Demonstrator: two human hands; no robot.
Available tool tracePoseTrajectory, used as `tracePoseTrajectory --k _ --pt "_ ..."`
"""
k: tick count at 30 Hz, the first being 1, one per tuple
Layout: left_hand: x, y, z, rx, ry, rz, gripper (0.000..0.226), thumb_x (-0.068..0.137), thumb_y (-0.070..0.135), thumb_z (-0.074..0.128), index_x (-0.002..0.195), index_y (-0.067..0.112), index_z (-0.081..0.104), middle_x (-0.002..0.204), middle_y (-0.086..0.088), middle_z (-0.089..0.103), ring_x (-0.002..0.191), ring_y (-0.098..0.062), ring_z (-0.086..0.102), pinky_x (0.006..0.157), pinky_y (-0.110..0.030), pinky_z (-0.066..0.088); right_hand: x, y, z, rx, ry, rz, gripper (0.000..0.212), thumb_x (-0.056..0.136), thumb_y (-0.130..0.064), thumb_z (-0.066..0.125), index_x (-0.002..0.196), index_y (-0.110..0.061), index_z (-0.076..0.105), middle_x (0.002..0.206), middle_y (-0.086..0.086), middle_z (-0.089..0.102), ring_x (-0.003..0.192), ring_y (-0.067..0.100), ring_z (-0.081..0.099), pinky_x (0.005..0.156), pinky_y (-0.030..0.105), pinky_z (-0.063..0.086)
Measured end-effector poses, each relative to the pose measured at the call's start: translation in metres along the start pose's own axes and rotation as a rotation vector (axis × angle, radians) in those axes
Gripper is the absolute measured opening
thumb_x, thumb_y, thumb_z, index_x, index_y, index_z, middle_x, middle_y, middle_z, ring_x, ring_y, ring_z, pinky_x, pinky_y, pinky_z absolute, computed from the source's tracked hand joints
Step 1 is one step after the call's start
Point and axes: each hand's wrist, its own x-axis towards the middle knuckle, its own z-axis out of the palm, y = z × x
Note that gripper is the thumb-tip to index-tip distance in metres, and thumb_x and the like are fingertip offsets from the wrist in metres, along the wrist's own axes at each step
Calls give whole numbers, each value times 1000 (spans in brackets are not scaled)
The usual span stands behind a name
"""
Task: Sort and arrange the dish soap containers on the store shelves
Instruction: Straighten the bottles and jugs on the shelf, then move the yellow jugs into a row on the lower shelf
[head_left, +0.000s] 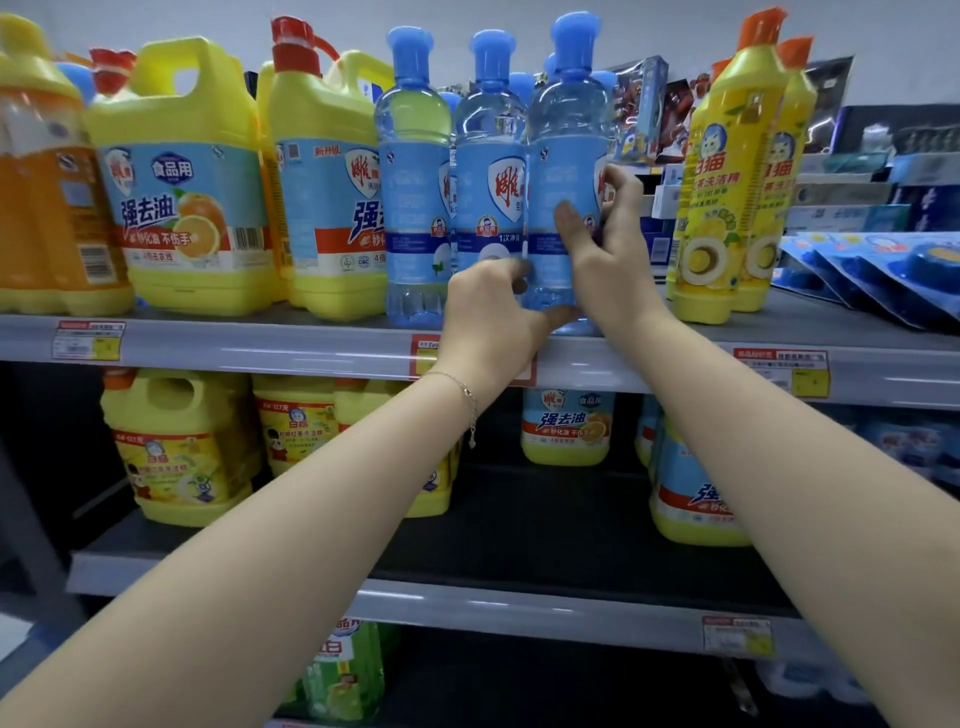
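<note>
**A:** What's happening at the centre of the frame?

**B:** The person is holding a clear blue bottle (566, 156) at the front edge of the top shelf (260, 343), just right of a matching bottle (488, 171). Both hands are gripping it.

**A:** Gripping it how?

**B:** The left hand (493, 306) is curling its fingers round the bottom of it. The right hand (608, 244) is clamping the label, with the thumb pressing on the front and the fingers wrapping round the far side. I cannot tell whether the base is resting on the shelf, because the hands are hiding it.

**A:** So what's the step?

**B:** I'm guessing the bottle is being turned to face forward. Its shield logo is pointing off to the right, while the neighbour's is looking straight out.

**A:** How would you do that well?

**B:** I'd be steadying the foot with the low hand and twisting from the label, stopping once the logo is lining up with the neighbour's. The bottle is tall and narrow, so I'd be easing it back level with the row without knocking the others. I'd also be keeping clear of the yellow bottles (727, 182) standing at the right.
</note>
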Motion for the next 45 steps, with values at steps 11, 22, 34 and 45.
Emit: tracePoseTrajectory --k 11,22,34,45 --pt "-16 -10 -49 120 -35 184 25 83 14 67 107 7 66 98 -4 63 90 -14 53 84 -26 45 -41 -13 7 -659 160 -560 27 82 -12 57 101 6 54 100 21 53 95 32 50 84 37 42" --pt "-103 -84 -107 415 -375 312 28 84 20 55 104 5 67 100 -11 64 91 -31 61 71 -45 52 -137 6 53 -563 -557 -516 12 87 -12 59 96 -5 61 95 9 59 74 22 57 56 35 49" --pt "-142 -264 -160 534 -409 -282 57 83 29 67 132 16 40 128 -7 45 105 -34 56 74 -40 50 -170 84 184 -597 -751 -79 24 89 -31 58 111 -23 53 109 -8 49 98 19 52 79 35 47" --pt "-119 -400 -212 328 -271 -566 86 65 35 87 121 0 32 138 -15 22 120 -27 41 86 -29 40 -162 112 362 -429 -814 412 67 90 -29 62 143 -11 24 133 12 51 111 23 53 82 29 43"
